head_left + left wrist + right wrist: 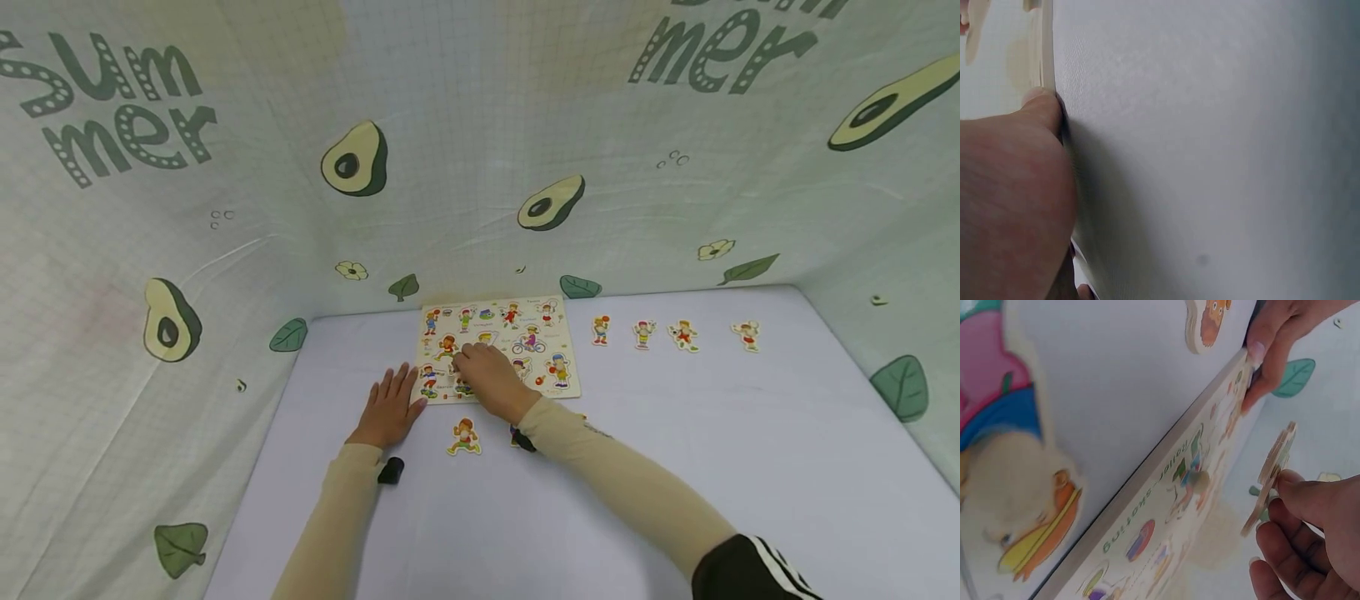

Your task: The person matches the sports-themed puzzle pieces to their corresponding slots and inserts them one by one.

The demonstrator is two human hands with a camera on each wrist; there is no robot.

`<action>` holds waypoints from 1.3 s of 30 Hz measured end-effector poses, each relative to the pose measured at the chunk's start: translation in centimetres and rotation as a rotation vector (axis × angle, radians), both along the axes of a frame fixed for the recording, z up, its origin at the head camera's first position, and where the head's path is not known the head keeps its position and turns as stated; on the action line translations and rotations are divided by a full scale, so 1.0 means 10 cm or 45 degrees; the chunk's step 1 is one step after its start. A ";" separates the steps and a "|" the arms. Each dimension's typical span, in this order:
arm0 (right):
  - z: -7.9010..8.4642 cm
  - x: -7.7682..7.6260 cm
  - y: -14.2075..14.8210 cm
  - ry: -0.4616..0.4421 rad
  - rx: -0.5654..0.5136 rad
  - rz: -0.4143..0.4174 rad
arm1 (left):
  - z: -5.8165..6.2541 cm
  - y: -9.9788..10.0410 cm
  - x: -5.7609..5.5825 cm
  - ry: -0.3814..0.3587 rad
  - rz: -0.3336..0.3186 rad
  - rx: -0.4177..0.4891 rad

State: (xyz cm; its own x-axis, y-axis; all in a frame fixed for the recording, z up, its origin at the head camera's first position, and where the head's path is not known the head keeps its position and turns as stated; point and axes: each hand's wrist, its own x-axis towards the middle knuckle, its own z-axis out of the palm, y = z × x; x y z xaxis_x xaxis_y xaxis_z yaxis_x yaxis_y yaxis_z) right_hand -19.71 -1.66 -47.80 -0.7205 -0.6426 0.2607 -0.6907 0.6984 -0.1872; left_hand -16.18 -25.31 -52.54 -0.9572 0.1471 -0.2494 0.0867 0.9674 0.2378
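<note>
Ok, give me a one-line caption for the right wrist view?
The right hand pinches a wooden piece over the puzzle board while the left hand touches the board's edge.

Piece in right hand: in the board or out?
Out: right wrist view shows the piece pinched in the right hand, clear of the board.

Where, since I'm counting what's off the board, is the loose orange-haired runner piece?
In the head view, the runner piece lies on the white table just below the puzzle board, to the lower right of the left hand.
</note>
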 end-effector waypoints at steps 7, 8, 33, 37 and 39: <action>0.01 -0.03 -0.20 -0.069 0.044 -0.003 | 0.03 0.00 0.01 0.010 -0.007 0.003; 0.01 -0.04 -0.23 -0.075 0.055 -0.003 | 0.04 0.01 0.01 0.006 -0.007 -0.001; -0.09 -0.23 -0.64 -0.197 0.267 -0.070 | 0.04 0.02 0.02 0.036 -0.015 0.005; -0.10 -0.25 -0.68 -0.212 0.277 -0.063 | 0.02 0.01 0.02 0.033 -0.012 0.001; -0.11 -0.26 -0.69 -0.209 0.276 -0.058 | 0.00 0.01 0.01 0.031 -0.011 -0.004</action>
State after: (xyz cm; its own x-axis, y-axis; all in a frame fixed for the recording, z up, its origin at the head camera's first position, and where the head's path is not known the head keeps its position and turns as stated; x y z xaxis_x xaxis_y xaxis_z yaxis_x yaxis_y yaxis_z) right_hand -22.31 -8.59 -48.86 -0.7712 -0.6366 -0.0023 -0.6304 0.7641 -0.1371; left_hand -16.07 -25.22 -52.52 -0.9615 0.1550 -0.2267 0.1011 0.9673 0.2324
